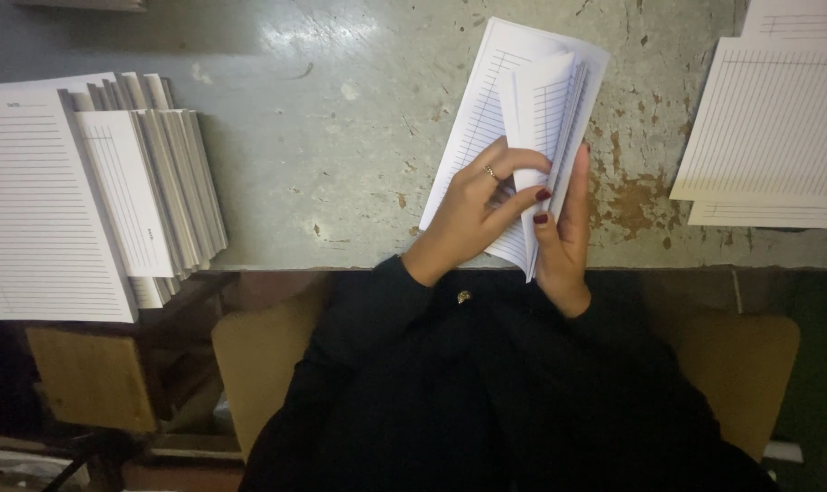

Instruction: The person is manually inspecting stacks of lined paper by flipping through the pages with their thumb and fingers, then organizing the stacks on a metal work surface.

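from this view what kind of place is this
Likely a small bindery or paper workshop: a worn, chipped worktable, a stack of folded ruled sheets at one side, flat ruled sheets at the other, and both hands folding a ruled sheet.

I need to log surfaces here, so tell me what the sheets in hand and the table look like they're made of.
Sheets: thin white ruled paper, matte; they fold and fan between the left hand and right hand.
Table: probably painted metal, grey-green with a slight sheen; chipped patches show rust-brown beneath, though painted wood can't be ruled out.
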